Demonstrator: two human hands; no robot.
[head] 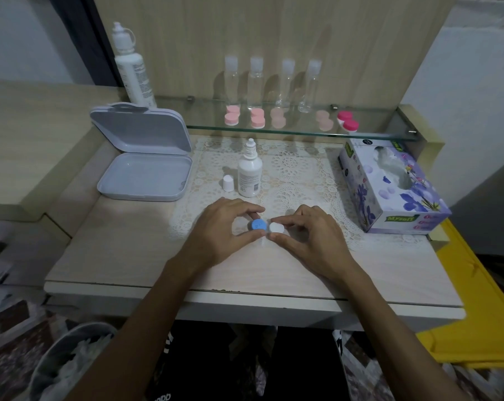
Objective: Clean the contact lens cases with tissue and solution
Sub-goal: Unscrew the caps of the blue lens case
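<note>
1. Head cam: I see the lens case [266,227] at table [123,256] centre, on the lace mat's [297,172] front edge.
2. L hand [224,231] pinches its blue cap [258,225]; R hand [311,234] pinches the white cap [276,227].
3. Small solution bottle [249,173] stands uncapped just behind, its cap [228,183] beside it.
4. Tissue box [389,186] at R.

"Mysoft" brand on tissue box [389,186] front edge; bottle labels too blurred.

Open grey box [142,169] lies left on the table [123,256]; four clear bottles [272,82] on glass shelf [389,123]
</note>
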